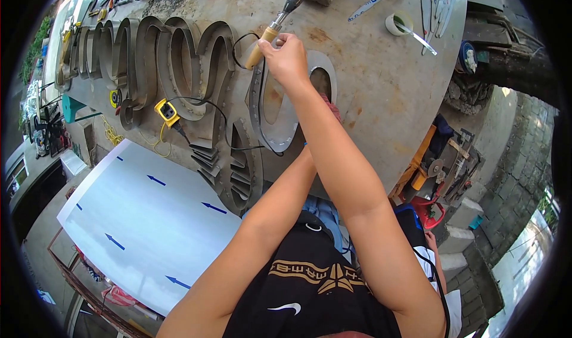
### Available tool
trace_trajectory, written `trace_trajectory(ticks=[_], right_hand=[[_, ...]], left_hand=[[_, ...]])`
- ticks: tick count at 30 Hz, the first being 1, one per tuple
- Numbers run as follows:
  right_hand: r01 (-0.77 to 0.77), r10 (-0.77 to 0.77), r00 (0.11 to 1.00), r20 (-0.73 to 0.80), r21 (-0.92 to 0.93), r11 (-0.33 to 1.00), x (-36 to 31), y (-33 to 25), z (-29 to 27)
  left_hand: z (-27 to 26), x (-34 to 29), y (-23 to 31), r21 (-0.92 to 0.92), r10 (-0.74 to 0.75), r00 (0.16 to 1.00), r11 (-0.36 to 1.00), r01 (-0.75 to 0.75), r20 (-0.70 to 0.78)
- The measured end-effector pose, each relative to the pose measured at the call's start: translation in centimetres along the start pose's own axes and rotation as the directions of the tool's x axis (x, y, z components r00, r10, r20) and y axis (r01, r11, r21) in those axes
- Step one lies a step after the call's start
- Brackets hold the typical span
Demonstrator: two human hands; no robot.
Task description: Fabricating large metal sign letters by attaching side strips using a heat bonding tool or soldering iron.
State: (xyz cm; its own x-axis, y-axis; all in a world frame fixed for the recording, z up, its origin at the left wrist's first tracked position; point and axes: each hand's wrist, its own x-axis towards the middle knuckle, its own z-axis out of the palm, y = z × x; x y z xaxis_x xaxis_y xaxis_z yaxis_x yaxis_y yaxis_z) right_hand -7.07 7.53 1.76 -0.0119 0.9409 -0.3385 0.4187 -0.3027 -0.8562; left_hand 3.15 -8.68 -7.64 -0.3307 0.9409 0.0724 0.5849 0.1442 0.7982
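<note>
My right hand is closed round the wooden handle of a soldering iron, whose thick dark end points up and away. A black cord runs from its handle. My left forearm crosses beneath the right one. Only part of my left hand shows, apparently in a brown glove with a reddish cuff, and its fingers are not clear. It rests at the curved flat grey metal letter shape on the table. Left of this stand several tall, curved sheet-metal letter forms.
A yellow power socket with cords lies among the metal forms. Tape sits at the table's right. A pale sheet with blue arrows is at the left. Tools and a red-handled object are right, below the table edge.
</note>
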Motion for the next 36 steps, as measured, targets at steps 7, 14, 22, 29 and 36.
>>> trace_trajectory(ticks=[7,14,22,29,36], right_hand=[[-0.348,0.348,0.938,0.002,-0.040,0.937,1.8,0.0,4.7],[-0.292,0.299,0.954,-0.016,0.166,0.942,0.3,-1.6,3.9],[-0.162,0.029,0.968,0.248,0.535,0.829,-6.7,-7.4,-9.8],[-0.165,0.141,0.979,0.146,0.174,0.971,-10.7,-0.7,-27.3],[-0.282,0.328,0.926,0.188,-0.234,0.930,-14.2,5.2,-32.9]], left_hand=[[-1.5,-0.8,-1.3,0.062,-0.093,0.995,0.994,0.090,0.048],[-2.5,-2.3,-1.9,0.126,-0.172,0.978,0.979,0.157,0.116],[1.2,2.4,-3.1,0.225,-0.285,0.937,0.945,0.238,0.203],[-0.3,4.5,2.4,0.456,-0.444,0.884,0.823,0.338,0.147],[-0.8,4.9,2.9,0.493,-0.461,0.874,0.803,0.335,0.157]])
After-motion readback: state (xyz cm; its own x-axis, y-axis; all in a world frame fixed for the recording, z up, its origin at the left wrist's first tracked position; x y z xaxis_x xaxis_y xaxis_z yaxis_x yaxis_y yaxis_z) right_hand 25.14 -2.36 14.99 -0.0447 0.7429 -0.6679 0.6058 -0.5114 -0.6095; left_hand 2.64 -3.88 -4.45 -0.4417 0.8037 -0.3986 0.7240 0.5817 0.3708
